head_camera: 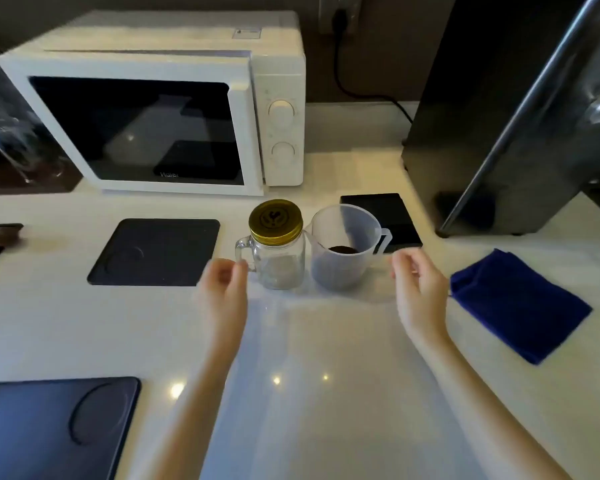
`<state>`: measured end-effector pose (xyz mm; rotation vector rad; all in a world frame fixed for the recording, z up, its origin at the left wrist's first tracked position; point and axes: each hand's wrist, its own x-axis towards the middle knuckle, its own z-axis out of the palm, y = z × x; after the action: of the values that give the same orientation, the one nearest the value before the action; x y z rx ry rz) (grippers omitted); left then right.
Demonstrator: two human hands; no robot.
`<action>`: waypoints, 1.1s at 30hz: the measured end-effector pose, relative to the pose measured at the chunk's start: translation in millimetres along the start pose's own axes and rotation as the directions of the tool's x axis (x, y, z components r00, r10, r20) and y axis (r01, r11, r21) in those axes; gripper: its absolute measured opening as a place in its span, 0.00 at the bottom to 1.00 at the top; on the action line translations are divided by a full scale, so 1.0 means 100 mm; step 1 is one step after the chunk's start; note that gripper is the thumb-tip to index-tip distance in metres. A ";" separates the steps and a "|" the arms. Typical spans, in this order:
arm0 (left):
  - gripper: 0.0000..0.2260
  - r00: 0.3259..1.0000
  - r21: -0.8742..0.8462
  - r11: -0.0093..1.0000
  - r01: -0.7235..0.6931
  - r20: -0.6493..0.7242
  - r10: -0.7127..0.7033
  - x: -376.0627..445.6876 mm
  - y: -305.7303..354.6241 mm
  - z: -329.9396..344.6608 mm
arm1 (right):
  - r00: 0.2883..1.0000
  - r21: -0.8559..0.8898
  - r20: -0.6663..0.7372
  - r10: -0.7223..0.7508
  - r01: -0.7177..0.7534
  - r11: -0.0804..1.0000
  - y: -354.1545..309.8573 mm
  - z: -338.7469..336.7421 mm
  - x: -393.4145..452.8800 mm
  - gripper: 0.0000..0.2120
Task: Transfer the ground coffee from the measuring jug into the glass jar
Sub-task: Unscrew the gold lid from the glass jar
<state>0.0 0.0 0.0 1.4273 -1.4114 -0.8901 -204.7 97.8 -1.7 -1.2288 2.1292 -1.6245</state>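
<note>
A clear glass jar [278, 263] with a side handle and a gold screw lid [275, 221] stands upright on the white counter, lid on. Right beside it stands a translucent plastic measuring jug [343, 251] with dark ground coffee [343, 250] at its bottom. My left hand [222, 282] hovers just left of the jar's handle, fingers loosely curled, holding nothing. My right hand [420, 282] hovers right of the jug, near its handle, fingers curled and empty. Neither hand touches an object.
A white microwave [153, 112] stands behind. A black scale [392, 216] sits behind the jug. Dark mats lie at centre left [156, 252] and front left [56, 427]. A folded blue cloth [516, 303] lies right; a tall dark appliance [506, 116] stands at back right.
</note>
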 end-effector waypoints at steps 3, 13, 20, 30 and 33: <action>0.07 0.976 -0.258 0.946 0.195 -0.046 -0.214 0.16 0.01 0.07 | 0.962 0.243 -0.166 0.216 -0.172 0.954 -0.01 0.08 0.17 0.03; 0.16 0.845 -0.511 0.696 0.504 0.460 -0.273 0.44 -0.09 0.28 | 0.788 0.546 0.123 0.604 -0.562 0.622 0.02 0.41 0.41 0.14; 0.17 0.851 -0.536 0.687 0.491 0.464 -0.247 0.51 -0.14 0.29 | 0.712 0.715 0.144 0.687 -0.555 0.425 -0.01 0.41 0.48 0.09; 0.08 0.836 -0.590 0.610 0.529 0.487 -0.254 0.21 -0.06 0.11 | 0.701 0.718 0.132 0.701 -0.555 0.421 -0.12 0.17 0.19 0.09; 0.08 0.820 -0.583 0.605 0.542 0.525 -0.229 0.00 -0.11 -0.01 | 0.708 0.686 0.144 0.692 -0.575 0.446 -0.17 0.07 0.01 0.08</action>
<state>4.7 -1.0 -9.7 0.9567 -0.8122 -1.8854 -193.0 91.7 10.7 -0.0080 1.4486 -1.8525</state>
